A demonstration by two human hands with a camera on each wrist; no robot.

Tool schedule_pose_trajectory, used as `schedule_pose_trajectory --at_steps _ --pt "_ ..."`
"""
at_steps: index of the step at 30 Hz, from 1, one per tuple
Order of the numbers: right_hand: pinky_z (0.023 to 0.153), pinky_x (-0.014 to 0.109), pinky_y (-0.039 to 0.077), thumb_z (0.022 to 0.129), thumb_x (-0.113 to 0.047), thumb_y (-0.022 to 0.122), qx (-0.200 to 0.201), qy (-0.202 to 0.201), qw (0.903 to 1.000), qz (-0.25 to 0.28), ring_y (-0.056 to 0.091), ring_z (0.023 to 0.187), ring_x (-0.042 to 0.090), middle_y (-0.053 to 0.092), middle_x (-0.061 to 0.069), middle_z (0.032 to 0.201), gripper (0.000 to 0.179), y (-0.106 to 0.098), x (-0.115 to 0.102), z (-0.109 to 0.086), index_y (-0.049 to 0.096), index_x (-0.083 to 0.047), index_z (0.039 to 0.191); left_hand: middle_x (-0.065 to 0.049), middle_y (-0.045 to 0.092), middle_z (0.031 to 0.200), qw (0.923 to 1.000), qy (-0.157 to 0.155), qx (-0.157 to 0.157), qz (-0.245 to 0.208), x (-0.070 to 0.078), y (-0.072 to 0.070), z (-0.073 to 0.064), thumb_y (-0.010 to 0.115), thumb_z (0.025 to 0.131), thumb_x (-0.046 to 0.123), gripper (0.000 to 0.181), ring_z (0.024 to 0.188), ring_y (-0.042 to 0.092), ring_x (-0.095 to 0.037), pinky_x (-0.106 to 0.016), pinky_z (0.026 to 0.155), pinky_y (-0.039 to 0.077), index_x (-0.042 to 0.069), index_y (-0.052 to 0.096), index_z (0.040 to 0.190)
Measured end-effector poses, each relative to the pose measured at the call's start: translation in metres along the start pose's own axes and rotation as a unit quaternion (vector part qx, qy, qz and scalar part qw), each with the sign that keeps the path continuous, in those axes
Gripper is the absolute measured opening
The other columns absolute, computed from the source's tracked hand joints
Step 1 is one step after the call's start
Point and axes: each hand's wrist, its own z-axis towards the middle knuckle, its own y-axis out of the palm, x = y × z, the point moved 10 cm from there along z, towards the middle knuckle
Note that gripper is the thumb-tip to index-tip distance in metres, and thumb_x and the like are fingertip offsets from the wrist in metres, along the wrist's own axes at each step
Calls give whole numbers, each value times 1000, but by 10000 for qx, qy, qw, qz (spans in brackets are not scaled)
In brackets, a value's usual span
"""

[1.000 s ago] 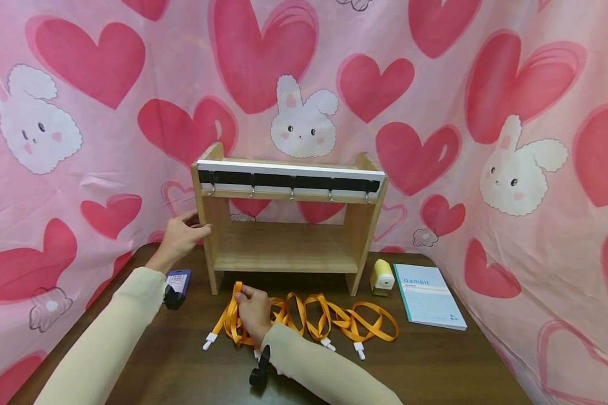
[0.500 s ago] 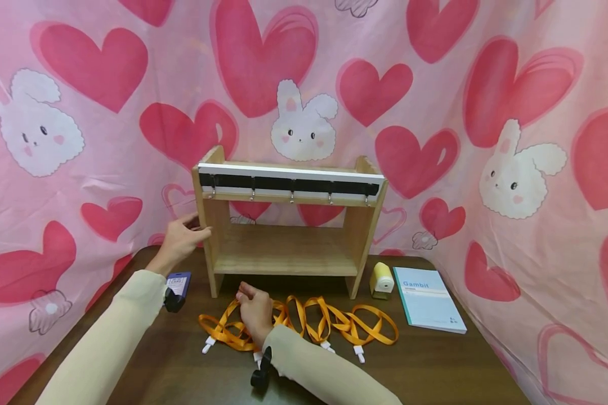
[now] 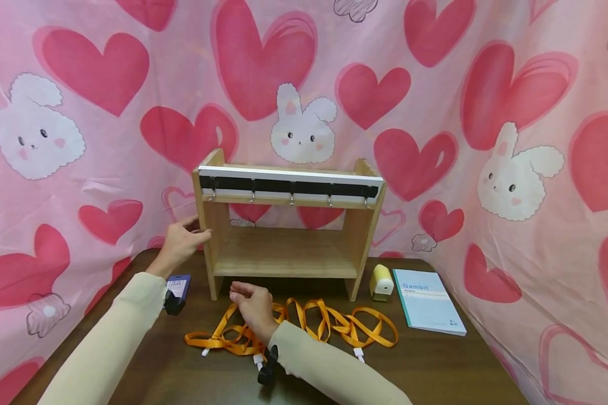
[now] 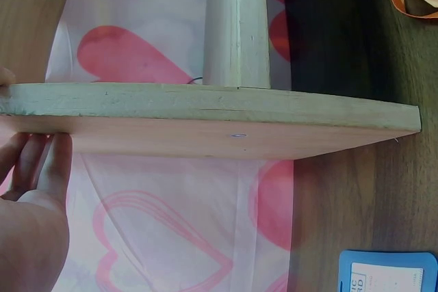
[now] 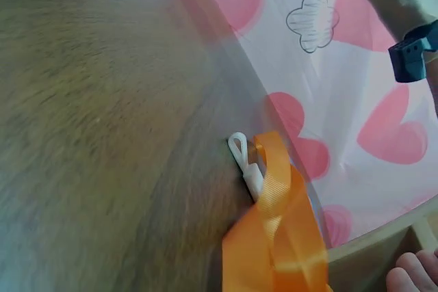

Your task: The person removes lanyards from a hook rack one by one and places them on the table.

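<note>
My left hand [image 3: 179, 244] grips the left side panel of a small wooden shelf [image 3: 284, 269]; in the left wrist view the fingers press its outer face and the thumb lies on the other side. My right hand [image 3: 255, 309] hovers over the left end of a row of orange lanyards [image 3: 218, 342], its fingers fairly straight and holding nothing. The nearest lanyard [image 5: 294, 237] lies in loops with a white clip [image 5: 253, 179]. A white clip [image 3: 258, 360] of another lanyard shows below the right wrist, which hides part of the row.
Several metal hooks [image 3: 291, 199] hang along the black strip on the shelf's front. A blue card holder [image 3: 182, 281] lies left of the shelf. A small yellow and white device [image 3: 381, 281] and a notebook [image 3: 428, 301] are at right. A patterned curtain [image 3: 304, 50] backs the table.
My right hand has let go of the leftmost lanyard, whose raised end has dropped and spread to the left. The fingers have straightened. My left hand stays on the shelf.
</note>
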Motion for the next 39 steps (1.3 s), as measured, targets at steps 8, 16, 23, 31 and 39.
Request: schedule_pose_trajectory --at_steps 8,16,23,31,39 --pt "86 23 60 93 -11 72 -785 -392 9961 71 75 99 11 78 6 113 23 -9 -29 -11 77 -13 115 -34 62 131 10000 -80 -41 -40 -2 1 1 72 90 16 66 85 57 14 -9 72 55 -4 48 147" --pt "88 21 59 95 -13 70 -1240 -898 9882 67 74 106 14 77 6 116 25 -32 -58 -20 75 -14 119 -36 61 132 9998 -70 -98 -153 -3 3 2 71 90 14 65 85 58 15 -10 73 55 -6 47 148" --pt "91 22 59 96 -15 68 -1437 -1355 9802 -161 73 110 22 76 6 119 26 -60 -87 -30 74 -17 121 -35 61 131 9999 -61 -134 -59 -2 1 3 71 91 16 64 84 58 14 -10 73 55 -5 48 147" --pt "91 23 59 96 -9 67 -1250 -1815 9743 -469 72 112 32 75 14 120 28 -104 -114 -33 72 -9 124 -33 60 134 9998 -61 -176 -28 -1 1 1 71 92 17 64 88 57 11 -10 75 56 -3 47 148" --pt "90 20 58 97 -15 68 -822 -1843 9755 -878 72 110 20 75 10 120 27 -153 -124 -28 72 -9 123 -33 60 136 9999 -92 -125 73 -2 1 3 71 92 17 64 102 66 -7 -13 77 57 -3 48 148"
